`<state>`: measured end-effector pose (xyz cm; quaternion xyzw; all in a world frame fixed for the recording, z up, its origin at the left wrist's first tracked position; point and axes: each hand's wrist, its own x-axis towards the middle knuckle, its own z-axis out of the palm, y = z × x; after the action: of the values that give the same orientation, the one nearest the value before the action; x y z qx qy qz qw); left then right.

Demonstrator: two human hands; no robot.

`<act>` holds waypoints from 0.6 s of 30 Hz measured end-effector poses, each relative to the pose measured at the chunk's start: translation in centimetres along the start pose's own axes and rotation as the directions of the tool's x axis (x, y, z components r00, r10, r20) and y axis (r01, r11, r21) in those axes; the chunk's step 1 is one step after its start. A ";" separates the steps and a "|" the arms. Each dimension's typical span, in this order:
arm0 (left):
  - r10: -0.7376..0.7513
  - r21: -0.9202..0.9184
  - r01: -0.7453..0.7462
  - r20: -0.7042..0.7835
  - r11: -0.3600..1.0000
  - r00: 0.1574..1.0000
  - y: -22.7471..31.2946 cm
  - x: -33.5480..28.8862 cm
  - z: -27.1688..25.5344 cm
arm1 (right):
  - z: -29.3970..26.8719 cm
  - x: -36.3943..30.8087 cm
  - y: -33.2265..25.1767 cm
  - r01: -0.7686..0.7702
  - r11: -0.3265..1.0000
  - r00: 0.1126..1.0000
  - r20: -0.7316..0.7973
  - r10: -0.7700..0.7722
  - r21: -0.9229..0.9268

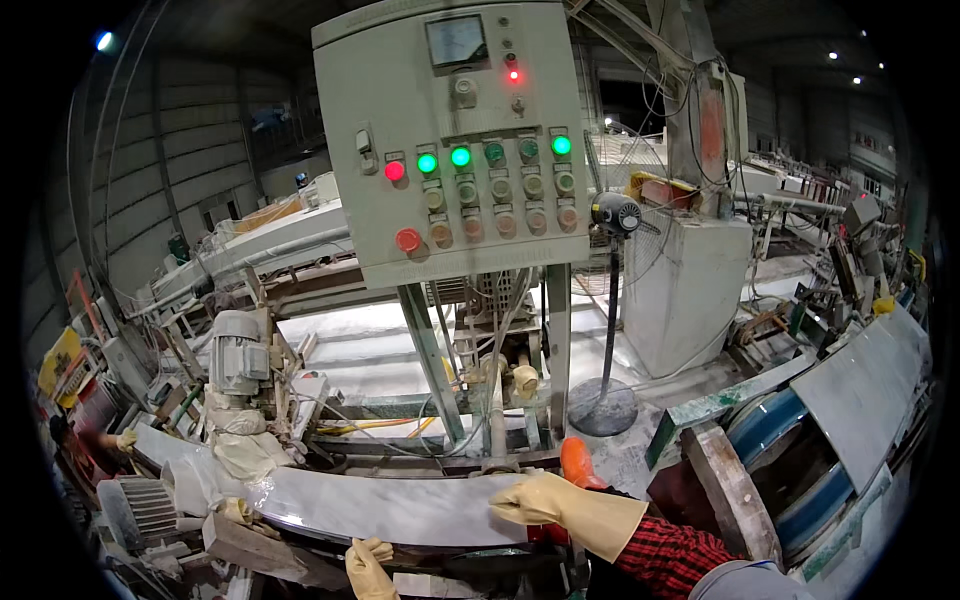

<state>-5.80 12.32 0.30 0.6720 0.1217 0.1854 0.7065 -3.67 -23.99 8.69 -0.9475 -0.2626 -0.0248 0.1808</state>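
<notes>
A long pale grey stone slab (400, 505) with a glossy surface lies across the machine line in front of me. My right hand (560, 505), in a cream rubber glove, lies over its right end, fingers stretched leftward on the top face. My left hand (368, 570), gloved alike, is at the slab's near edge, left of the right hand. Its fingers are bent together with nothing visible in them; whether they touch the edge I cannot tell. A red and black checked sleeve (670, 550) covers my right forearm.
A grey control cabinet (380, 225) with lit buttons stands ahead. Left are a motor (237, 355) and a finned motor (143, 508). Right are blue rollers (765, 425) under another slab (865, 390), and a fan base (603, 408). Another person (85, 450) is at the far left.
</notes>
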 end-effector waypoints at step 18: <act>0.588 0.748 -0.609 0.375 0.265 0.716 2.1 -0.8 8.3 | -2.1 -0.9 -2.7 0.078 0.989 0.995 0.053 -0.085 0.123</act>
<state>-3.28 4.56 2.91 0.9180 -0.0759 0.3482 0.1738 -5.68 -23.02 11.44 -0.9236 -0.3071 0.0112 0.2291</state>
